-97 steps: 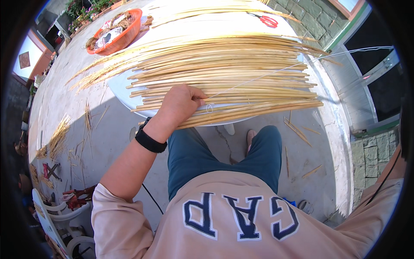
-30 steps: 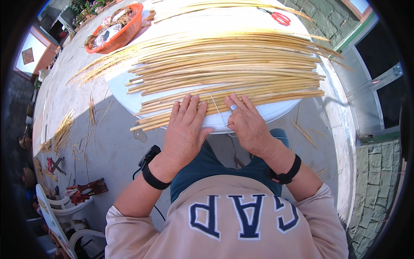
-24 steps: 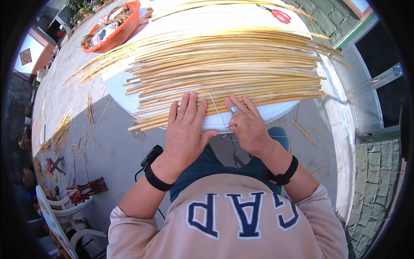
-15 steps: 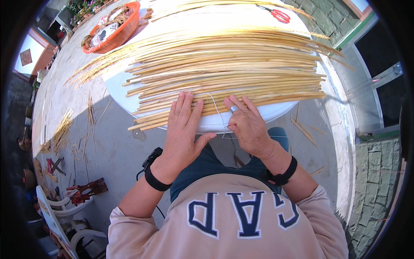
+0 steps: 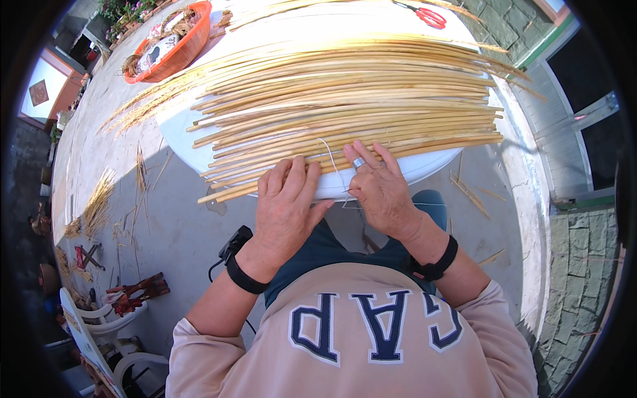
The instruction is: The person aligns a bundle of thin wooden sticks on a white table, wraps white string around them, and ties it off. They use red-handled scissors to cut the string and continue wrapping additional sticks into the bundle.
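Note:
Side by side on the table lies a row of straw-coloured plant stalks [image 5: 398, 121]. My left hand [image 5: 285, 202] rests on their near edge, fingers bent over the nearest stalks and thumb held apart; nothing is gripped. My right hand [image 5: 381, 192], with a ring on one finger, touches the near stalks with its fingertips. Its thumb side pinches a thin, dark, needle-like piece, mostly hidden. White thread [image 5: 334, 161] comes over the near stalks down to that pinch, and a finer length trails off to the right below the hand.
The white round table [image 5: 178, 136] carries red-handled scissors [image 5: 430, 18] at its far side. An orange basket [image 5: 179, 58] with bundled material stands far left. Straw [image 5: 98, 202] lies on the floor at left, near a white plastic chair [image 5: 109, 325]. A stone wall [image 5: 572, 278] borders the right.
My left hand has drawn slightly nearer, its fingers going from flat on the stalks to bent at their edge. The right hand stays nearly in place, still pinching.

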A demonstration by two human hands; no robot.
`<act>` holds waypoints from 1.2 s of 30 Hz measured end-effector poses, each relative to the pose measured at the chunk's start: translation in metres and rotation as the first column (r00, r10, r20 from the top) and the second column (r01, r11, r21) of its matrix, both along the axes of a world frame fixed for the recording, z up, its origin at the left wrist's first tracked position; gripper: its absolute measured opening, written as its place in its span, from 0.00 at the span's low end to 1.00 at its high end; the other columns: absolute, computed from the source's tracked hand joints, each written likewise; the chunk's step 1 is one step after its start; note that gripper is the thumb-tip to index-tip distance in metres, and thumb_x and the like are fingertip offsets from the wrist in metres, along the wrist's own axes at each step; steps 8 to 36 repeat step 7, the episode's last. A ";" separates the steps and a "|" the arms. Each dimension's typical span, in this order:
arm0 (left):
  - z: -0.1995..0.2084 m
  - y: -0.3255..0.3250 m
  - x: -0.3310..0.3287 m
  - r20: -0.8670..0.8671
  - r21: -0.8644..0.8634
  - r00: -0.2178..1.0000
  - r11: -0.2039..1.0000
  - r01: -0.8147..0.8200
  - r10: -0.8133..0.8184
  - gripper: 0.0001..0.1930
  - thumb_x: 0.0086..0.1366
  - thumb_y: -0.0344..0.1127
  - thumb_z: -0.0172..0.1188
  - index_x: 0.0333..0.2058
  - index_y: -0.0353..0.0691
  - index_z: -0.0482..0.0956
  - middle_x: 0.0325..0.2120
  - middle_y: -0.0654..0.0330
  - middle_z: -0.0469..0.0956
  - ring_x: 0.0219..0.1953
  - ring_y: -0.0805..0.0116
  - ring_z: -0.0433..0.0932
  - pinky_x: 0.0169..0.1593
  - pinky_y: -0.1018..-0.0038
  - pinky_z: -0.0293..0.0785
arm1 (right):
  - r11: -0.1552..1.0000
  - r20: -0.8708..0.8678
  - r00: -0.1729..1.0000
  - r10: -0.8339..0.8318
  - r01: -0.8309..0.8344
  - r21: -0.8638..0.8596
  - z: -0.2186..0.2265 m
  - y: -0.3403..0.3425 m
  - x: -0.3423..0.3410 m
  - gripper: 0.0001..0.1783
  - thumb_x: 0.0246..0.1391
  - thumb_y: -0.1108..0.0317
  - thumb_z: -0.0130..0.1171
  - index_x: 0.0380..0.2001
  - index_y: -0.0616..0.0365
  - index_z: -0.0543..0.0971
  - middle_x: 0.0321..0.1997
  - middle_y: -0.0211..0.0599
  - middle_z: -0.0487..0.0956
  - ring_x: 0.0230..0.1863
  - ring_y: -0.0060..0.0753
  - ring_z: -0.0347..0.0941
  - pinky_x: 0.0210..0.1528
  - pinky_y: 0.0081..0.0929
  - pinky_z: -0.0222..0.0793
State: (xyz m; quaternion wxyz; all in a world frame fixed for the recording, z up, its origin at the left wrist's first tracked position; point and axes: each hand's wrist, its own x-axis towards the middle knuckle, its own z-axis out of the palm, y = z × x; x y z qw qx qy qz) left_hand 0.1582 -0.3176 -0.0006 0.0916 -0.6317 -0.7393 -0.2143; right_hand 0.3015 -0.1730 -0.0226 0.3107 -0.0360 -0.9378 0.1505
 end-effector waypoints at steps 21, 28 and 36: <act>-0.007 -0.006 0.004 0.099 0.014 0.995 1.000 0.006 -0.007 0.39 0.45 0.39 0.70 0.56 0.36 0.66 0.57 0.50 0.63 0.56 0.48 0.61 0.59 0.60 0.55 | 1.000 0.049 0.999 0.021 -0.021 -0.012 -0.004 0.003 0.002 0.06 0.55 0.71 0.52 0.33 0.55 0.66 0.59 0.55 0.67 0.64 0.52 0.59 0.66 0.52 0.43; -0.007 -0.006 0.004 0.099 0.014 0.995 1.000 0.006 -0.007 0.39 0.45 0.39 0.70 0.56 0.36 0.66 0.57 0.50 0.63 0.56 0.48 0.61 0.59 0.60 0.55 | 1.000 0.049 0.999 0.021 -0.021 -0.012 -0.004 0.003 0.002 0.06 0.55 0.71 0.52 0.33 0.55 0.66 0.59 0.55 0.67 0.64 0.52 0.59 0.66 0.52 0.43; -0.007 -0.006 0.004 0.099 0.014 0.995 1.000 0.006 -0.007 0.39 0.45 0.39 0.70 0.56 0.36 0.66 0.57 0.50 0.63 0.56 0.48 0.61 0.59 0.60 0.55 | 1.000 0.049 0.999 0.021 -0.021 -0.012 -0.004 0.003 0.002 0.06 0.55 0.71 0.52 0.33 0.55 0.66 0.59 0.55 0.67 0.64 0.52 0.59 0.66 0.52 0.43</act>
